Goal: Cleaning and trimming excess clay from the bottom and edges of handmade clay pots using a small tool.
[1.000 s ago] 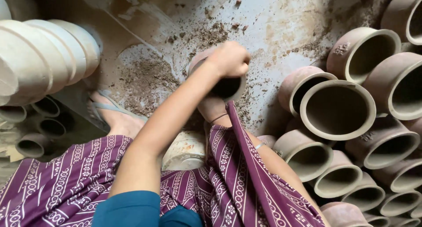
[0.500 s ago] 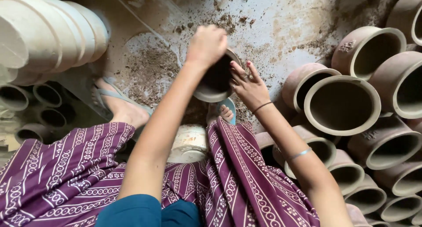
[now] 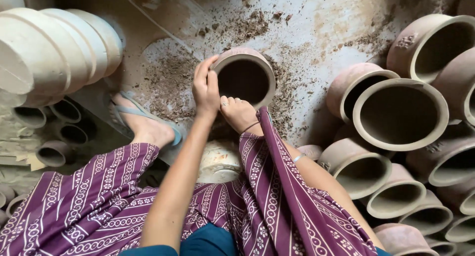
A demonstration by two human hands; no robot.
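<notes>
Stacked pots [image 3: 401, 112] crowd right of the pot [image 3: 245, 77]; pale bowls [image 3: 54, 48] left. Left hand [image 3: 206, 87] fingers together against its rim; right hand unseen.

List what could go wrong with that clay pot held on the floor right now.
1. The clay pot sits tilted, steadied mainly by the left hand on its rim; a slip could roll it.
2. The right hand presses near its lower wall, which might dent if soft.
3. Loose clay crumbs underneath could mark it.
</notes>
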